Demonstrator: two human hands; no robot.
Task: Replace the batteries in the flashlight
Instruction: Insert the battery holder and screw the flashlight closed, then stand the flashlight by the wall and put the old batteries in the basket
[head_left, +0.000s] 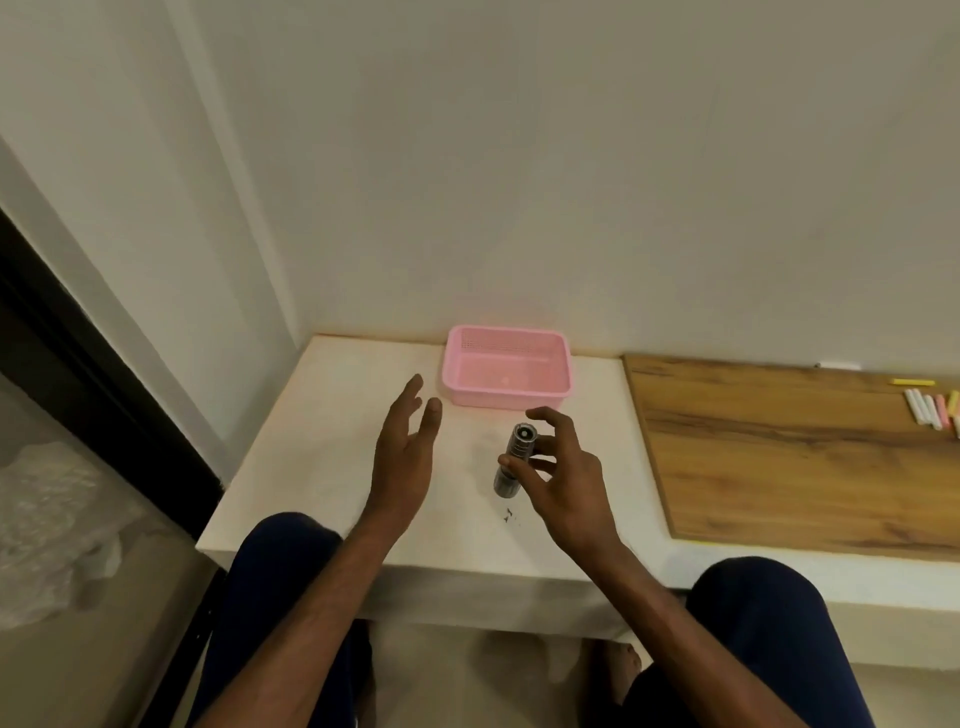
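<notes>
A dark grey flashlight (514, 457) stands on its head on the white table (322, 447), its tail end facing up toward me. My right hand (561, 478) curls around it from the right. The thumb lies across the front of the barrel and a finger touches its right side, while the index finger arches above. My left hand (405, 447) hovers a little to the left of the flashlight, flat and open with the fingers pointing away from me, holding nothing. No batteries are visible.
A pink plastic basket (506, 332) sits at the back of the table against the wall. A wooden board (779, 447) lies to the right with several chalk sticks (930, 410) on it. Small dark specks (508, 514) lie near the flashlight. My knees are under the table's front edge.
</notes>
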